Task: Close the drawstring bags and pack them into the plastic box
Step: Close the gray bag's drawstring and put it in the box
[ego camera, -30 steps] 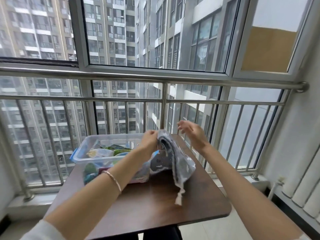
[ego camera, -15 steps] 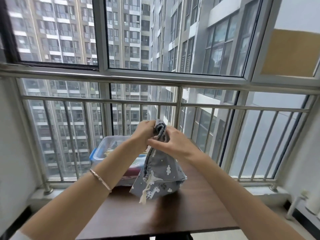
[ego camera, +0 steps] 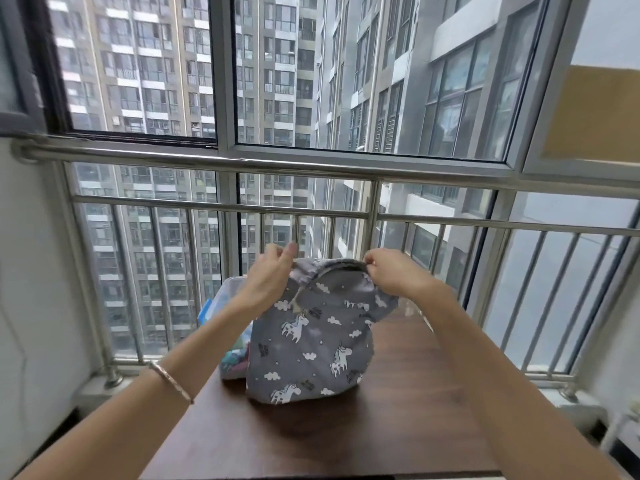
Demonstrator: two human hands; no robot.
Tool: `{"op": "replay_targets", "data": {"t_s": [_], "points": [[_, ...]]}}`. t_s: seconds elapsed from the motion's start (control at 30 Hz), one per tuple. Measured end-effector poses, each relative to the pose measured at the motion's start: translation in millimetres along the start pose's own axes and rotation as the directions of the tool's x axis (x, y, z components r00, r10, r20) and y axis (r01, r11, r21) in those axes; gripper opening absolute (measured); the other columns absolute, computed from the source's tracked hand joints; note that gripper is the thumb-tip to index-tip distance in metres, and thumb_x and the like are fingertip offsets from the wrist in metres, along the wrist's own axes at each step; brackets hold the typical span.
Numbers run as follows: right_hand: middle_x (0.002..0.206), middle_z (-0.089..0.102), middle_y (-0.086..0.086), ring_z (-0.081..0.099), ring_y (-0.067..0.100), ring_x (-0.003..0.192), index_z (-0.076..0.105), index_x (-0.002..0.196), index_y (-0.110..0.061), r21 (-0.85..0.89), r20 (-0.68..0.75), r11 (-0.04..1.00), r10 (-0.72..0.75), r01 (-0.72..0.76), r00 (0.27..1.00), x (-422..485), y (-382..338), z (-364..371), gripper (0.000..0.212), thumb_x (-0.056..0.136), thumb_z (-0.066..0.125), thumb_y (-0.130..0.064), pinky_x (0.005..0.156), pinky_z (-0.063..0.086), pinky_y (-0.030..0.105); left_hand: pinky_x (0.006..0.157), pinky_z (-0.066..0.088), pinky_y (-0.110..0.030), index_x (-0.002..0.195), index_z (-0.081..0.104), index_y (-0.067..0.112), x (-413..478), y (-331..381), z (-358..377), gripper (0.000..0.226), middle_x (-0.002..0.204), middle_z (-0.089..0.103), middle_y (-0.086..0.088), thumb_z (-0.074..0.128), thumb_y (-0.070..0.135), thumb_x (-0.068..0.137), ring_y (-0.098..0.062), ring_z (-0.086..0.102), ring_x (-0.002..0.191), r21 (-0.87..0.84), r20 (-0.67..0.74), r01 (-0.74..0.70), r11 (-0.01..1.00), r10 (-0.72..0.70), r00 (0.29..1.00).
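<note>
Left hand & right hand are pinching the grey bag top, spread apart. Bag's not shut yet; box is already holding some.

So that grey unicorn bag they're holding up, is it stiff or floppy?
Probably floppy: the unicorn bag sags in soft folds between the left hand and right hand pinching its rim. It likely weighs little, since fingertips alone hold it. Set on the table, it would probably slump rather than stand.

A grey unicorn-print bag stands upright, its mouth spread open at the top. Just behind it to the left sits the clear box, mostly hidden, with colourful contents showing.
</note>
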State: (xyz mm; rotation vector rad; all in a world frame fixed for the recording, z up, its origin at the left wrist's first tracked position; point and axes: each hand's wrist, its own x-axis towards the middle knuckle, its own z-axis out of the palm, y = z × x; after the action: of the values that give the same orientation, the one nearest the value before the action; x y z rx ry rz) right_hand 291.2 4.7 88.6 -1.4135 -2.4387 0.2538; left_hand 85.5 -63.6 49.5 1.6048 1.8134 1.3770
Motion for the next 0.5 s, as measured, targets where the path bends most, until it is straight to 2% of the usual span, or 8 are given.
{"op": "replay_targets", "data": {"t_s": [0.07,0.1,0.13,0.2,0.27,0.33,0.4,0.5], "points": [[0.083,0.06,0.002,0.052,0.01,0.06,0.052,0.086,-0.018,0.003,-0.078,0.997,-0.082,0.082,0.994,7,-7,6,0.022,0.101,0.037,-0.013,0.048,0.034,0.022,0.084,0.042,-0.033,0.111,0.047,0.018,-10,3,9,0.061,0.103,0.049,0.004,0.041,0.073,0.084,-0.011,0.049,0.092,0.335,-0.057,-0.148,0.93,0.177,0.983],[0.084,0.059,0.002,0.05,0.01,0.06,0.051,0.089,-0.018,0.019,-0.103,0.993,-0.112,0.114,0.988,9,-9,8,0.021,0.102,0.035,-0.016,0.049,0.033,0.02,0.081,0.04,-0.03,0.111,0.046,0.021,-14,6,14,0.053,0.103,0.048,0.005,0.048,0.067,0.084,-0.011,0.047,0.094,0.512,-0.059,-0.194,0.837,0.259,0.964],[0.082,0.058,0.0,0.05,0.009,0.06,0.051,0.093,-0.017,0.032,-0.127,0.99,-0.135,0.14,0.983,12,-9,8,0.02,0.103,0.034,-0.019,0.049,0.032,0.02,0.077,0.037,-0.027,0.107,0.047,0.021,-15,8,15,0.037,0.102,0.051,0.004,0.053,0.052,0.089,-0.012,0.047,0.091,0.618,-0.039,-0.234,0.75,0.327,0.944],[0.079,0.058,-0.001,0.053,0.012,0.061,0.053,0.097,-0.016,-0.011,-0.204,0.986,-0.166,0.168,0.965,14,-4,7,0.022,0.104,0.033,-0.025,0.049,0.033,0.021,0.065,0.036,-0.022,0.096,0.049,0.015,-11,12,9,0.007,0.092,0.058,0.0,0.046,0.021,0.097,-0.015,0.052,0.078,0.666,-0.012,-0.252,0.702,0.348,0.937],[0.077,0.059,-0.001,0.056,0.016,0.064,0.052,0.096,-0.017,-0.13,-0.284,0.978,-0.193,0.162,0.939,14,5,3,0.027,0.104,0.033,-0.036,0.048,0.035,0.025,0.054,0.045,-0.025,0.092,0.051,0.011,-1,8,-3,0.017,0.08,0.057,-0.001,0.037,0.008,0.1,-0.015,0.055,0.064,0.68,0.029,-0.241,0.692,0.303,0.952],[0.07,0.056,-0.002,0.056,0.017,0.062,0.049,0.086,-0.017,-0.277,-0.314,0.952,-0.217,0.13,0.924,15,15,3,0.04,0.101,0.032,-0.05,0.049,0.037,0.027,0.054,0.05,-0.031,0.09,0.049,0.012,7,6,-17,0.02,0.076,0.057,-0.002,0.034,0.003,0.1,-0.016,0.057,0.063,0.691,0.081,-0.242,0.682,0.259,0.962],[0.064,0.052,-0.003,0.057,0.017,0.061,0.046,0.073,-0.019,-0.398,-0.295,0.912,-0.231,0.1,0.927,15,22,5,0.055,0.095,0.024,-0.063,0.054,0.041,0.029,0.056,0.047,-0.03,0.085,0.046,0.016,14,3,-26,0.023,0.08,0.055,-0.002,0.035,0.002,0.098,-0.014,0.053,0.066,0.735,0.12,-0.237,0.636,0.222,0.968],[0.059,0.054,-0.003,0.056,0.012,0.058,0.045,0.061,-0.018,-0.375,-0.238,0.921,-0.208,0.108,0.949,17,29,5,0.078,0.08,0.004,-0.081,0.063,0.048,0.029,0.061,0.047,-0.031,0.085,0.045,0.017,18,-2,-33,0.022,0.083,0.047,0.001,0.042,-0.003,0.094,-0.014,0.05,0.068,0.779,0.136,-0.223,0.587,0.189,0.973]]}}
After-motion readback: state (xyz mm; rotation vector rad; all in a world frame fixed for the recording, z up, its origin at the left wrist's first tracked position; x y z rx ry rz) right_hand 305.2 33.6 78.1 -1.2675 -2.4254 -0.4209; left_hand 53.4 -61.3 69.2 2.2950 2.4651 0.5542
